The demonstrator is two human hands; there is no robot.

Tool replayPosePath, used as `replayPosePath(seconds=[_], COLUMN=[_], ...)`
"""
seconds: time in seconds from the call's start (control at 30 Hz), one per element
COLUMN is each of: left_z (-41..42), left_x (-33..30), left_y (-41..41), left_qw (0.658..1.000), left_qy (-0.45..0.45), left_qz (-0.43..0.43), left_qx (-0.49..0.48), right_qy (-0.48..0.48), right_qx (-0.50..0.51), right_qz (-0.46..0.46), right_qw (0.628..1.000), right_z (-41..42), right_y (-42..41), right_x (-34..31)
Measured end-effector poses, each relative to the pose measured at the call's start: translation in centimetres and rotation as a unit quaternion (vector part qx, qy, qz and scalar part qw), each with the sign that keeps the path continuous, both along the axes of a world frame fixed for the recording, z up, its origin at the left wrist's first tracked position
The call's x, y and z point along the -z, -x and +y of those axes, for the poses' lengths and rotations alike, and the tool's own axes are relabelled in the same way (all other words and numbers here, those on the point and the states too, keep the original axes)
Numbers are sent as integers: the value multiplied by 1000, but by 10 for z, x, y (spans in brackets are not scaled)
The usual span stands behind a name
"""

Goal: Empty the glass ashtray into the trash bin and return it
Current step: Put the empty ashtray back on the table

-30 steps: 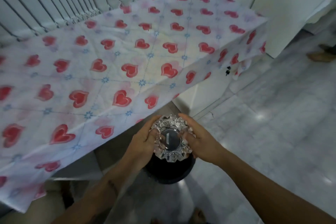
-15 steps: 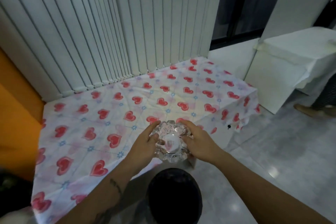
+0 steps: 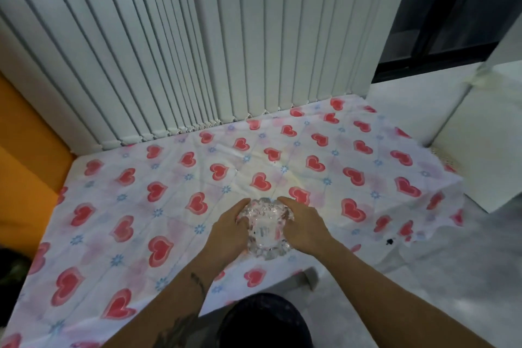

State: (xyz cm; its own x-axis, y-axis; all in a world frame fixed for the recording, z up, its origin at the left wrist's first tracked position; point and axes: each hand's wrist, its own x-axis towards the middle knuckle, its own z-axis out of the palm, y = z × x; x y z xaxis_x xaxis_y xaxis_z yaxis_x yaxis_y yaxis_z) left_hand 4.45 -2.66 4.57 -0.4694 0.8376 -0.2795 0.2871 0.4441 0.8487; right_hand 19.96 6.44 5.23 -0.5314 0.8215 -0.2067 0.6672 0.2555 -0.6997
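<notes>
The cut-glass ashtray (image 3: 265, 230) is held between both my hands over the front part of the table, tilted so its base faces me. My left hand (image 3: 227, 234) grips its left rim and my right hand (image 3: 303, 227) grips its right rim. I cannot tell whether it touches the cloth. The black round trash bin (image 3: 265, 322) stands on the floor below my forearms, at the table's front edge, its lower part cut off by the frame.
The table wears a white cloth with red hearts (image 3: 214, 178). White vertical blinds (image 3: 197, 51) hang behind it. An orange surface (image 3: 25, 155) borders the left. A white covered block (image 3: 485, 135) stands at right, with grey tiled floor (image 3: 423, 291) in front.
The ashtray has gone from above the trash bin up and forward over the tablecloth, still in both hands. My view has lifted, so the bin now sits at the bottom edge.
</notes>
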Motion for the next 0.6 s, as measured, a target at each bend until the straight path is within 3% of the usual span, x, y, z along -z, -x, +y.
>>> replayPosePath(seconds=[0.3, 0.6], left_z=[98, 123], left_x=[45, 66], left_y=[-13, -10], left_qw=[992, 982], left_qy=[85, 139], left_qz=[4, 109], left_qx=[-94, -61], right_qy=[-21, -58], right_qx=[-44, -52], right_qz=[-64, -78], right_qw=[997, 994], right_z=[99, 123], right_y=[17, 20], right_x=[55, 81])
